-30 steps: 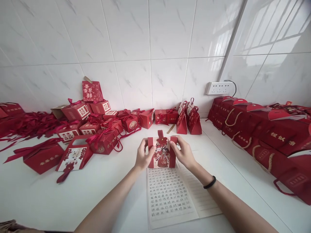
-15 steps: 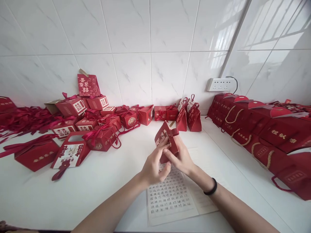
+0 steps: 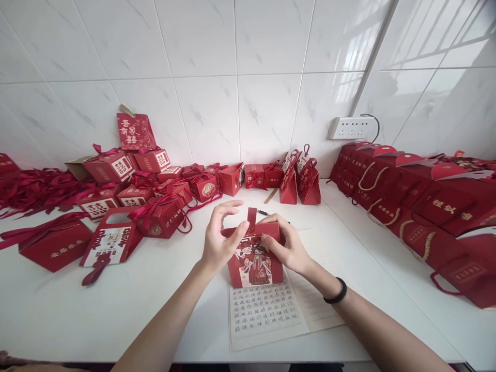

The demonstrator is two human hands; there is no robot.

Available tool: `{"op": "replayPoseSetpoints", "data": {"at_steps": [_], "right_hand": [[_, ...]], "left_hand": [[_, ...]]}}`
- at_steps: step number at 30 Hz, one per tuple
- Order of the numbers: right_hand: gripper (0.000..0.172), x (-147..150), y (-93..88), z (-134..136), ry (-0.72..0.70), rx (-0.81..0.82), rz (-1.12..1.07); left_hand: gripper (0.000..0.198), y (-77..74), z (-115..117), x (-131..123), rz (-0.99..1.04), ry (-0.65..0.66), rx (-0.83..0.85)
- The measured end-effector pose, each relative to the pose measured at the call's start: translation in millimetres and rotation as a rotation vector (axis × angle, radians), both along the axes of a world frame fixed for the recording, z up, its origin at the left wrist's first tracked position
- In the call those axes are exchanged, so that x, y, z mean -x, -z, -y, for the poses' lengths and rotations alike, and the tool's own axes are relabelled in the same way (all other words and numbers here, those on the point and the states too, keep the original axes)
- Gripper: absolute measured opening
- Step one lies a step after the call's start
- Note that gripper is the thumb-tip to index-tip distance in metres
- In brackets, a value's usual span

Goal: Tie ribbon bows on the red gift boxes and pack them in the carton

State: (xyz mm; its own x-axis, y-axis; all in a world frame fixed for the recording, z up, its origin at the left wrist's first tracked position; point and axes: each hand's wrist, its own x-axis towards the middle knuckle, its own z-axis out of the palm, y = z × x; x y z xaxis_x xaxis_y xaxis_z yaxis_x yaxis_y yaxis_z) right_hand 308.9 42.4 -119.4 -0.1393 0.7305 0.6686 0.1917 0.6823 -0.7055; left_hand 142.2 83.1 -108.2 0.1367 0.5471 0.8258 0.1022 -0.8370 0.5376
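Observation:
A red paper gift box (image 3: 259,258) with a printed couple in traditional dress faces me, its strap handle (image 3: 251,218) upright on top. It is over the open notebook (image 3: 267,315) with handwritten characters. My right hand (image 3: 289,245) grips the box's upper right side, thumb on the printed front and fingers behind. My left hand (image 3: 222,237) is at the upper left corner, fingers spread and curved, thumb near the top edge; whether it touches the box I cannot tell. A dark pen (image 3: 264,213) shows partly behind the box.
Several red gift boxes with ribbons (image 3: 158,217) sit at the left and along the tiled wall. Two triangular boxes (image 3: 309,181) stand upright at the back. A row of red bags with rope handles (image 3: 403,212) lines the right. A white power strip (image 3: 352,128) is on the wall.
The box has turned so its printed front faces me and its strap stands up. My left hand has opened and moved left from the box's front. The pen has come into view.

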Motion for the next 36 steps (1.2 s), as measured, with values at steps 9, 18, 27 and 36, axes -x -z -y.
{"op": "replayPoseSetpoints", "data": {"at_steps": [9, 18, 27, 36], "right_hand": [[0.046, -0.5, 19.9, -8.1, 0.173, -0.405, 0.145], [0.044, 1.2, 18.3, -6.9, 0.238, -0.538, 0.274], [0.036, 2.4, 18.1, -7.4, 0.275, -0.558, 0.291], [0.033, 3.7, 17.0, -6.7, 0.273, -0.492, 0.298]], "left_hand": [[0.015, -2.4, 9.6, -8.1, -0.126, 0.012, -0.15], [0.034, -1.7, 13.3, -4.6, -0.19, -0.022, -0.266], [0.039, -1.6, 12.0, -2.0, -0.215, -0.026, -0.272], [0.038, -1.4, 11.2, -2.2, -0.236, -0.058, -0.261]]}}
